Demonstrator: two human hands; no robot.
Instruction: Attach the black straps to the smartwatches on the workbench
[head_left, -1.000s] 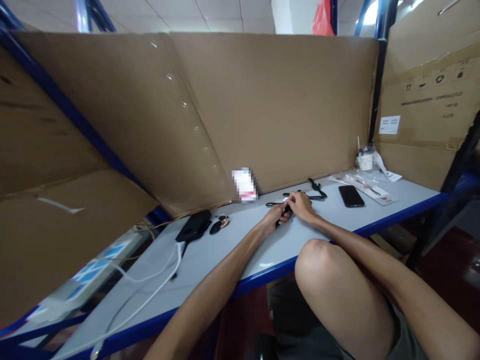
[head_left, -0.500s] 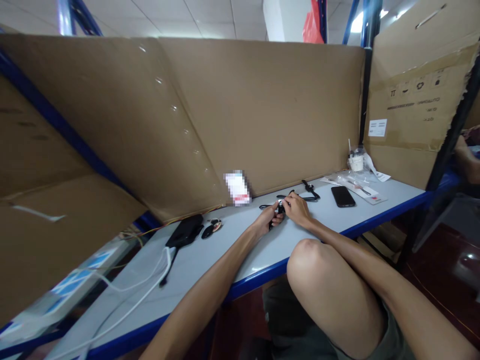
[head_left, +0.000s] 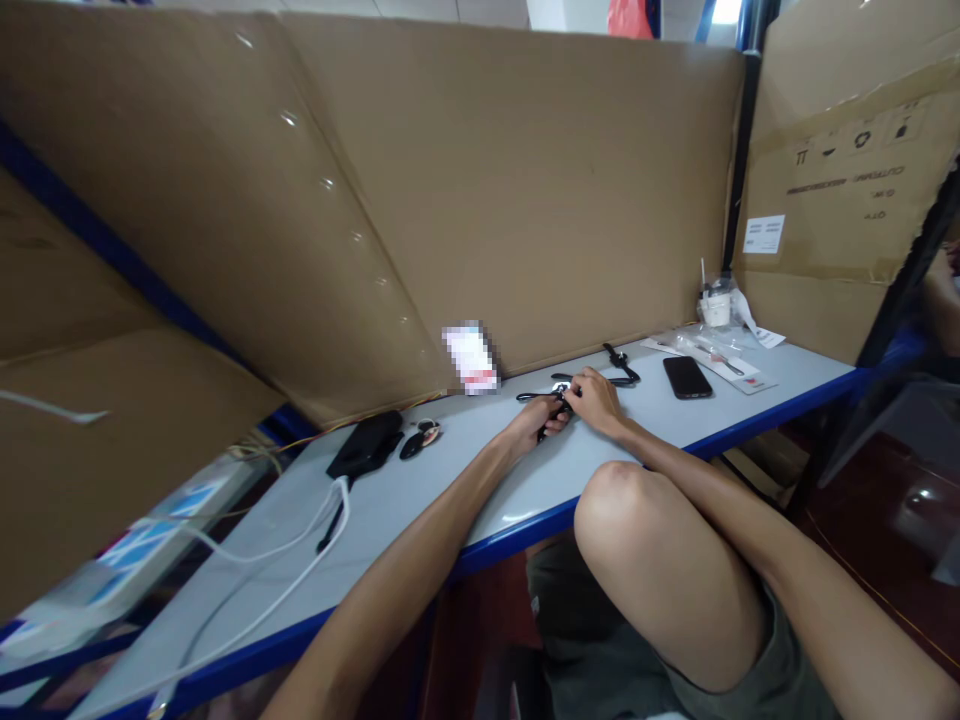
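Close together above the desk, both hands work on a small wristwatch [head_left: 562, 397] with a black strap. Fingers of my left hand [head_left: 537, 418] are closed round its strap, and a dark end sticks out below them. My right hand [head_left: 597, 402] pinches the watch from the right, its fingertips partly hiding it. Just behind my hands a black strap loop [head_left: 529, 397] lies on the desk. Another black wristwatch [head_left: 619, 360] rests beyond my right hand. Fine details between my fingers are too small to make out.
A blurred white-and-red upright item [head_left: 471, 358] leans on the cardboard wall [head_left: 525, 200]. Right of my hands lie a black smartphone [head_left: 686, 377], plastic packaging [head_left: 701, 350] and a cup [head_left: 717, 305]. Leftward are a black pouch [head_left: 366, 443], keys [head_left: 421, 438] and white cables [head_left: 300, 540].
The camera view has tilted down a little. Both hands stay at the watch, with the fingers slightly shifted; the bright silver part now shows less between them.
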